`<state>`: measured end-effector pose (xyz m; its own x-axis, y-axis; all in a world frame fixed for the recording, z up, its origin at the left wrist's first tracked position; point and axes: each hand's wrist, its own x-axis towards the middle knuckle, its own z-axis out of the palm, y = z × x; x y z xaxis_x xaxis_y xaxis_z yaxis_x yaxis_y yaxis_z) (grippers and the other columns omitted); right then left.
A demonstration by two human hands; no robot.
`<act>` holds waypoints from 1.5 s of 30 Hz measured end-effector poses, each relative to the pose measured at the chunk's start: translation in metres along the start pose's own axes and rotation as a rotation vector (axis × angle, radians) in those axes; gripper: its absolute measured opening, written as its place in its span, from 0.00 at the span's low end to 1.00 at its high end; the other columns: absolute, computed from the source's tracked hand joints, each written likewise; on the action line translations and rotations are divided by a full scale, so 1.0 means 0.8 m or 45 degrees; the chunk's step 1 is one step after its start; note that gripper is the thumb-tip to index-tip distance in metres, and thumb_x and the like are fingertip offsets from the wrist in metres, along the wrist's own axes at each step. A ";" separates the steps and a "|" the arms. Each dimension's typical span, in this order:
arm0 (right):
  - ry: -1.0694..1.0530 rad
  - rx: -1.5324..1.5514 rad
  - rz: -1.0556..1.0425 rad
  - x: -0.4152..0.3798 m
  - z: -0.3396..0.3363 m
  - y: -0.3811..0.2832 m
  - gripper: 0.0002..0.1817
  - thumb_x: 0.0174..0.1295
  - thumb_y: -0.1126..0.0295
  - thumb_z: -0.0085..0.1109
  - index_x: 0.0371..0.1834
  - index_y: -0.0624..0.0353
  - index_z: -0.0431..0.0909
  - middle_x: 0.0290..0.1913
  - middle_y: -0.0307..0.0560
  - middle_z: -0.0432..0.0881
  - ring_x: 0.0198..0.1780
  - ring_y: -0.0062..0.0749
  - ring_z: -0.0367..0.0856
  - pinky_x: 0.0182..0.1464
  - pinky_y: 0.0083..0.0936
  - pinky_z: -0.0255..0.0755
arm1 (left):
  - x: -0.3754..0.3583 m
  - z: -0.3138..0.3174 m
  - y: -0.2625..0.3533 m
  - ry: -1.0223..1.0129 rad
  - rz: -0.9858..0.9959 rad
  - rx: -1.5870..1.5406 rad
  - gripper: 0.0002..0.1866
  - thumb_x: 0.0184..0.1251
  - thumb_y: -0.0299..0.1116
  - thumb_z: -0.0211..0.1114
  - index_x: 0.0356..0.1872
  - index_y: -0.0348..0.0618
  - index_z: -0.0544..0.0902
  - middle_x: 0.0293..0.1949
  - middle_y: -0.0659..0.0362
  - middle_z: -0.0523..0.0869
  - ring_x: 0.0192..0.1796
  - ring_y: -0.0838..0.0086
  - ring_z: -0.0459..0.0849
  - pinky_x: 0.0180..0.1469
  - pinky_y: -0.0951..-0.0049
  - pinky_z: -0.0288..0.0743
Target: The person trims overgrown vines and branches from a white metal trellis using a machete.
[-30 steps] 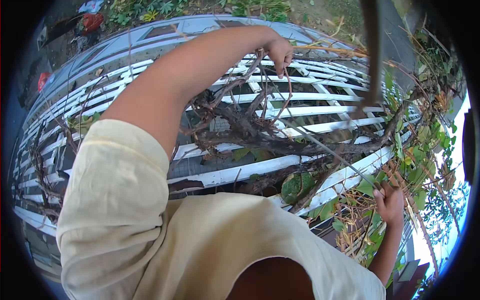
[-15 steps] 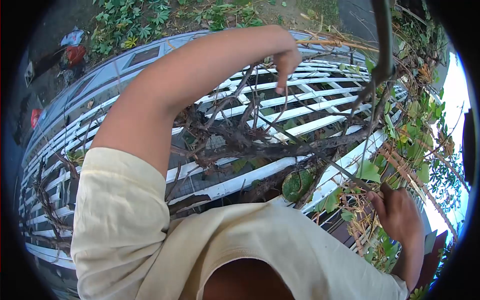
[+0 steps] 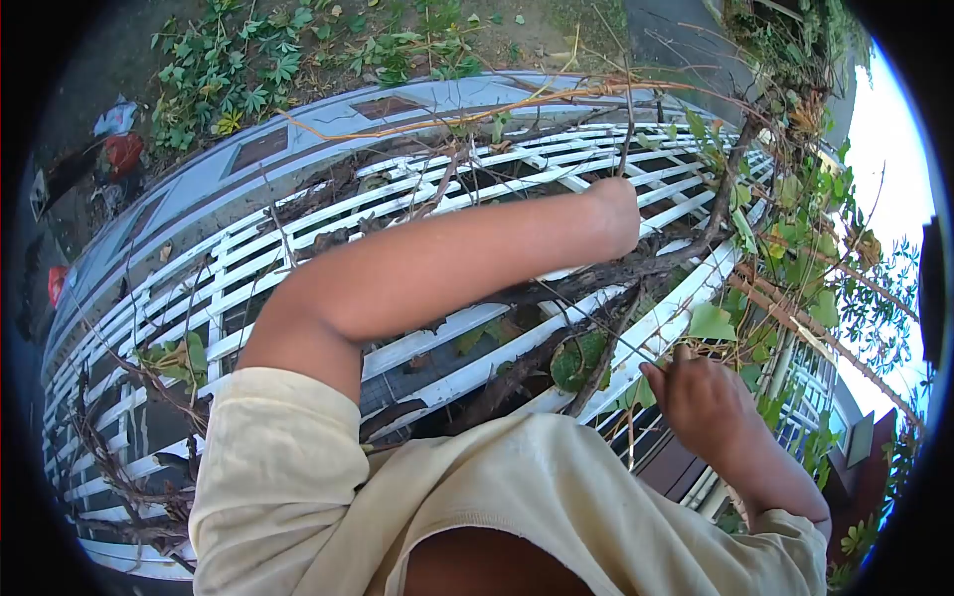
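My left arm reaches across the view, and my left hand (image 3: 614, 214) is closed over the white slatted trellis (image 3: 467, 360). A thin dark vine stem (image 3: 627, 119) rises out of this fist; the fingers are hidden behind the back of the hand. My right hand (image 3: 701, 397), lower right, is wrapped round the end of a long thin dark stick-like tool (image 3: 611, 336). The tool slants up and left over the slats; its far end is lost behind my left forearm. A thick brown vine branch (image 3: 656, 263) crosses the slats just below my left hand.
A round green fruit or leaf (image 3: 578, 361) sits among the slats near my chest. Leafy vines (image 3: 785, 238) and a brown pole (image 3: 795, 323) run along the right. Orange-brown stems (image 3: 437, 121) cross the trellis's far edge. Green plants (image 3: 243, 74) grow on the ground beyond.
My left hand has moved down and right, from a hanging, loosely curled pose to a fist. My right hand has moved left with the tool. The thick dark stem close to the camera is gone.
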<state>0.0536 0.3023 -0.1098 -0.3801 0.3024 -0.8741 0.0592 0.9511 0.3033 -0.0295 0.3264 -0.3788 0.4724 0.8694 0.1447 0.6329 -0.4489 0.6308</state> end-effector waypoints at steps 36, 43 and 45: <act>-0.212 0.122 0.166 0.062 0.036 0.034 0.25 0.80 0.46 0.57 0.40 0.61 0.81 0.22 0.56 0.85 0.26 0.59 0.88 0.30 0.49 0.81 | -0.188 0.249 -0.231 0.082 -0.632 -1.336 0.20 0.74 0.49 0.72 0.40 0.39 0.91 0.37 0.56 0.92 0.40 0.68 0.85 0.49 0.61 0.78; -0.192 -0.027 0.236 0.038 -0.023 0.055 0.24 0.79 0.46 0.59 0.42 0.59 0.79 0.31 0.54 0.87 0.30 0.57 0.89 0.33 0.48 0.80 | -0.201 0.242 -0.230 -0.009 -0.626 -1.272 0.18 0.74 0.48 0.73 0.42 0.41 0.92 0.37 0.59 0.91 0.41 0.73 0.85 0.50 0.63 0.78; -0.133 -0.054 0.286 0.025 -0.027 0.090 0.22 0.79 0.47 0.60 0.44 0.58 0.79 0.32 0.52 0.86 0.27 0.57 0.85 0.33 0.48 0.79 | -0.200 0.249 -0.223 -0.035 -0.605 -1.330 0.16 0.73 0.45 0.73 0.42 0.41 0.93 0.37 0.59 0.91 0.41 0.73 0.85 0.51 0.64 0.78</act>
<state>0.0305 0.3757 -0.0974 -0.2641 0.5131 -0.8167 0.0918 0.8563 0.5083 -0.0956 0.2264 -0.6666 0.3434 0.8946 -0.2859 -0.0610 0.3250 0.9437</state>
